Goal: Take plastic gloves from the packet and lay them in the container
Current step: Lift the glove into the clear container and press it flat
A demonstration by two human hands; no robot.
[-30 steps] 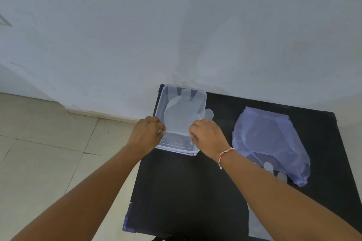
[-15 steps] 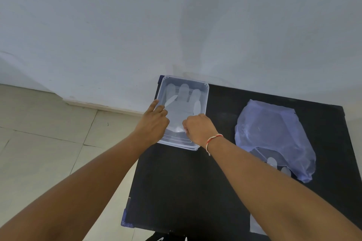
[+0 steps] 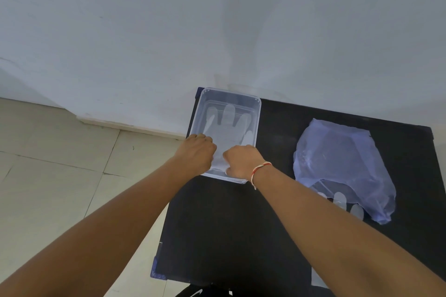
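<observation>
A clear plastic container (image 3: 258, 113) stands at the far left corner of the black table (image 3: 229, 224). A see-through plastic glove (image 3: 228, 128) lies flat inside it, fingers spread toward the wall. My left hand (image 3: 196, 155) and my right hand (image 3: 241, 160) rest at the container's near end, fingers curled down on the glove's cuff. The bluish plastic packet (image 3: 337, 164) lies to the right on the table, with glove fingers (image 3: 342, 200) sticking out of its near opening beside my right forearm.
A pale wall rises just behind the table. Tiled floor lies to the left, below the table's left edge. A thread bracelet (image 3: 259, 170) circles my right wrist. A dark shoe (image 3: 198, 292) shows at the bottom.
The glove went from folded with its fingers bent back to spread flat in the container. My left hand's fingers curled back from the glove's fingers to its cuff.
</observation>
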